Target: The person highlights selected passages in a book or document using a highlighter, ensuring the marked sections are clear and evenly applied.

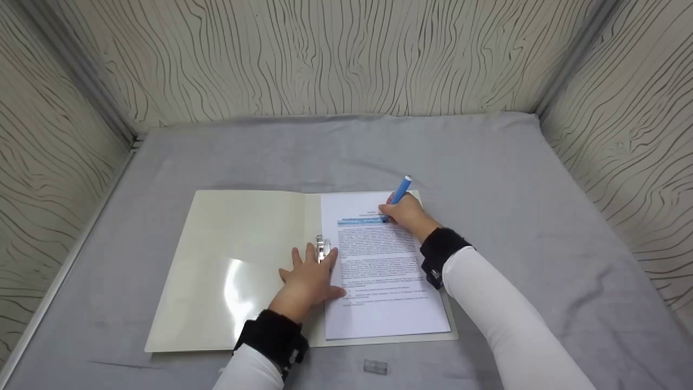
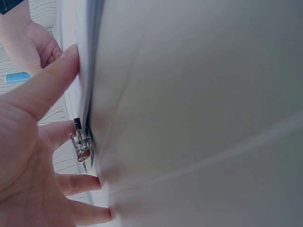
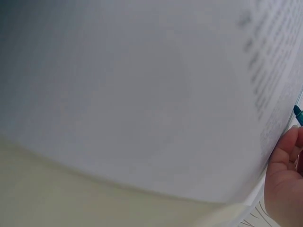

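My right hand (image 1: 407,212) grips a blue highlighter (image 1: 401,190) and holds its tip against the printed sheet (image 1: 381,271), at the end of a line near the top that is already coloured blue. The highlighter leans away from me, its blunt end up in the air. In the right wrist view only the tip (image 3: 298,113) shows, at the edge of the picture beside my curled fingers (image 3: 285,156).

My left hand (image 1: 311,276) lies flat with straight, spread fingers, pressing down where the sheet's left edge meets the middle of the open cream folder (image 1: 233,260). My fingertips sit just beside the metal clip (image 1: 321,249) (small and shiny, fixed along the folder's fold), and the left wrist view shows that clip (image 2: 81,144) close between my fingers (image 2: 57,71).

The folder lies open on the grey cloth of the worktop (image 1: 514,179), sheet on its right half. A small clear cap (image 1: 375,366) rests on the cloth near me, apart from the folder.
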Available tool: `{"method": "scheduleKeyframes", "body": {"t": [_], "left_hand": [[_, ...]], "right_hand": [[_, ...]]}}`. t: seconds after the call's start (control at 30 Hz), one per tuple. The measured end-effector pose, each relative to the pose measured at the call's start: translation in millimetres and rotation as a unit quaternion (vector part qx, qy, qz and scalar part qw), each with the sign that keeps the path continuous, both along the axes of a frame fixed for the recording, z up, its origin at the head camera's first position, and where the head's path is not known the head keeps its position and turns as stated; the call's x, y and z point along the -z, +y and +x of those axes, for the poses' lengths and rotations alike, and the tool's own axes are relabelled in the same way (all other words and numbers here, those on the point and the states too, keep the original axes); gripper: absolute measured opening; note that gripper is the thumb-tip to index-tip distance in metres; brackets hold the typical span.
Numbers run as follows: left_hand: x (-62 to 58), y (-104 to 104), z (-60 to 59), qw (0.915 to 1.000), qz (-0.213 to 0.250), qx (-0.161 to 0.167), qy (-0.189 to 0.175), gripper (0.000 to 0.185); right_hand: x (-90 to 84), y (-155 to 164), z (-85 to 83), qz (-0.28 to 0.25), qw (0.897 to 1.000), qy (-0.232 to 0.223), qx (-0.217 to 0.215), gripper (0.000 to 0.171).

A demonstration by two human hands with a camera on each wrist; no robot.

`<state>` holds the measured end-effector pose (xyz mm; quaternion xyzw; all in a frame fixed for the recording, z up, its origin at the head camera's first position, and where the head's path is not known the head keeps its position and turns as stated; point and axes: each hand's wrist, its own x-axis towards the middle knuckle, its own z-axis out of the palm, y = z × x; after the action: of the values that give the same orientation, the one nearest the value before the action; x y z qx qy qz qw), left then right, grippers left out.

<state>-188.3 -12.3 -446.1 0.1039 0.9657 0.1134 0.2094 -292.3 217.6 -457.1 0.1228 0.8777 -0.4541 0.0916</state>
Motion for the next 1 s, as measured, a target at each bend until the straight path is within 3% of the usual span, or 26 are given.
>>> {"method": "scheduleKeyframes", "body": {"t": [1.0], "left_hand": [[-3.9,-1.7,2.6,0.9999,0.014,0.003,0.001,0.085]], "right_hand": [[-1.9,5.8,2.6,-0.018,1.0,-0.011,0.011,0.018]]}}
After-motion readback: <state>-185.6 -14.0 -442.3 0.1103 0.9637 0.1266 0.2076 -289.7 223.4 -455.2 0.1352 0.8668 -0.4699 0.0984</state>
